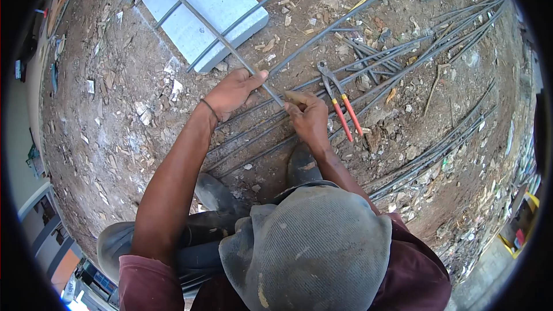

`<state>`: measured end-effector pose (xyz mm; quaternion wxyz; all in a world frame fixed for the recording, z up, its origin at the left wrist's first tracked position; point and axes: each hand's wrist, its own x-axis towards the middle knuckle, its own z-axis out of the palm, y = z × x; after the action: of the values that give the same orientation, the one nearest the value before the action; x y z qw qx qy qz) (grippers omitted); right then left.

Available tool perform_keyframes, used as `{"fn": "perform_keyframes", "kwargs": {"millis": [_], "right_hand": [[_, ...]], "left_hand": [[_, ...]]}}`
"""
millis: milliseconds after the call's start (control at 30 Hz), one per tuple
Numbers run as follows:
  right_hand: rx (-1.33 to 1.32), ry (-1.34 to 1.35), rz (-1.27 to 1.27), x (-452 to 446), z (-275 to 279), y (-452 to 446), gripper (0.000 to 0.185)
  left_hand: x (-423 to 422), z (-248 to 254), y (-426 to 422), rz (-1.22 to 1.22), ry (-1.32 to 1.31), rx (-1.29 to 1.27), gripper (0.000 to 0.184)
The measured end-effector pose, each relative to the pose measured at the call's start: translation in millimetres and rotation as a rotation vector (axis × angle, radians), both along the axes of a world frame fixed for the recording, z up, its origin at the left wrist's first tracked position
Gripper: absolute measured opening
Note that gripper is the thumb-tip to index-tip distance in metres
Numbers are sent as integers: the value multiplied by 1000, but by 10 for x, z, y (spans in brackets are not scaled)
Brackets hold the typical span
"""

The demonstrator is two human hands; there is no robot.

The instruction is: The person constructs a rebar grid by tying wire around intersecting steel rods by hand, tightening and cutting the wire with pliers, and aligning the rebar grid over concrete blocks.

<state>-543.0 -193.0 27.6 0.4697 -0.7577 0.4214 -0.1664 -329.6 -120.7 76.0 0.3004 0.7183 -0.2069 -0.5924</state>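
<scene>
A long steel rod (193, 8) runs from the upper left down toward me, crossing other rods. My left hand (233, 92) is closed around this rod near its lower end, thumb on top. My right hand (309, 116) pinches the rod's end between thumb and fingers. Whether the right fingers also hold something small, such as wire, I cannot make out. Just right of my right hand, pliers-like cutters (340, 101) with red and yellow handles lie on the rods, jaws pointing away from me.
A pale rectangular block (230, 6) lies under the crossed rods at upper left. Loose bundles of rods (455, 40) spread to the right, with more curved rods (443, 150) lower down. Wood chips and rubble litter the dirt ground (109, 138). My boots (219, 193) are below my hands.
</scene>
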Motion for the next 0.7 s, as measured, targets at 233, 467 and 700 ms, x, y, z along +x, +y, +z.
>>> {"fn": "perform_keyframes", "kwargs": {"millis": [233,467,700], "right_hand": [[1050,-504,-167,-183,237,-425,22],[1114,-732,17,-217,320,-414,24],[526,-472,127,-163,325,-428,26]], "left_hand": [[-19,21,-12,49,14,16,52],[-14,40,0,108,123,0,47],[-17,4,-1,159,205,-39,46]]}}
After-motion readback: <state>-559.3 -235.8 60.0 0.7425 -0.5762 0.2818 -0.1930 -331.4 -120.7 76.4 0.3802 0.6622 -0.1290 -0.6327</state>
